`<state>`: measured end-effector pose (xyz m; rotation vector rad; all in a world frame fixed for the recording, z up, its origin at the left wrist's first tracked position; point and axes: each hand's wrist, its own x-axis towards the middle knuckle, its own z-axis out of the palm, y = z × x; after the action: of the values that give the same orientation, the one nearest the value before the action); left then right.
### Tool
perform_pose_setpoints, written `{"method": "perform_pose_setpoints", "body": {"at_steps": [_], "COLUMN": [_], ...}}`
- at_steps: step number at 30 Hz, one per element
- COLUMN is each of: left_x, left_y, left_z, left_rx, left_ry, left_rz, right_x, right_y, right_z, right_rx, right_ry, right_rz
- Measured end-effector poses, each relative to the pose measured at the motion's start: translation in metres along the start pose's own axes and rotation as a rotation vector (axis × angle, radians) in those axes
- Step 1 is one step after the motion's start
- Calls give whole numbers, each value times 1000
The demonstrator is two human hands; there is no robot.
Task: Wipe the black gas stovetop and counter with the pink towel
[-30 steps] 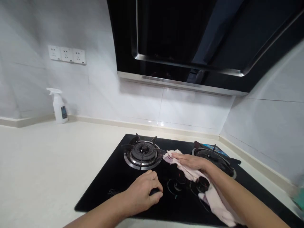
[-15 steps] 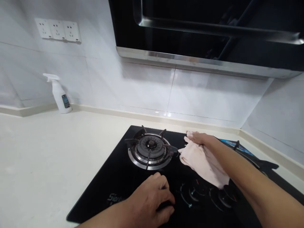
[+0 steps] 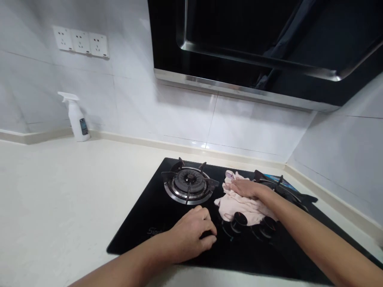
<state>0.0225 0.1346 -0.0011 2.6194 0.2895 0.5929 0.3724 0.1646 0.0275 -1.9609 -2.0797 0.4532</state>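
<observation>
My right hand [image 3: 243, 187] presses a crumpled pale pink cloth [image 3: 239, 205] against the black glass gas stove [image 3: 140, 215], between its two burners. The cloth's near edge lies against two black control knobs [image 3: 239, 220]. My left hand [image 3: 196, 231] is loosely curled above the front of the stove, with nothing visible in it. Just beyond it is the left burner [image 3: 190, 181], with a dark pan support around it. The right burner [image 3: 281, 189] is partly hidden behind my right forearm.
A white spray bottle [image 3: 78, 119] stands on the cream counter [image 3: 54, 191] at the back left. Above the stove hangs a black range hood [image 3: 239, 36] with a metal lower edge. White wall sockets [image 3: 80, 41] are at the upper left.
My right hand and the cloth have come nearer to me, away from the stove's back edge, and the cloth is more bunched. My left hand stays curled. The camera view has shifted and tilted slightly.
</observation>
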Motion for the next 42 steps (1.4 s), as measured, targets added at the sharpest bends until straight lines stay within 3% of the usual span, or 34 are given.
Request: {"method": "perform_pose_setpoints", "body": {"at_steps": [5,9,19,25,31,42], "left_x": [0,0,1,2,4,5], "left_y": [0,1,-2,-3,-2,-3], "left_z": [-1,-4,-6,-6,-6,-4], "left_rx": [5,-17,-47,-67,-48,-40], "left_ry": [4,-2,4,-5,-20,3], "left_rz": [9,-20,-14,-9,-34,-39], "right_x": [-55,-95,-157,-203,-253,-262], "right_y": [-28,-34,-26,-19,-23,-93], "right_z": [-7,-15,-7,8,32,71], "right_rx": [36,111,123,-1,-109,-81], "right_ry": [-57,-36,203,348,464,462], "right_rz": [83,134,221,387,422,256]}}
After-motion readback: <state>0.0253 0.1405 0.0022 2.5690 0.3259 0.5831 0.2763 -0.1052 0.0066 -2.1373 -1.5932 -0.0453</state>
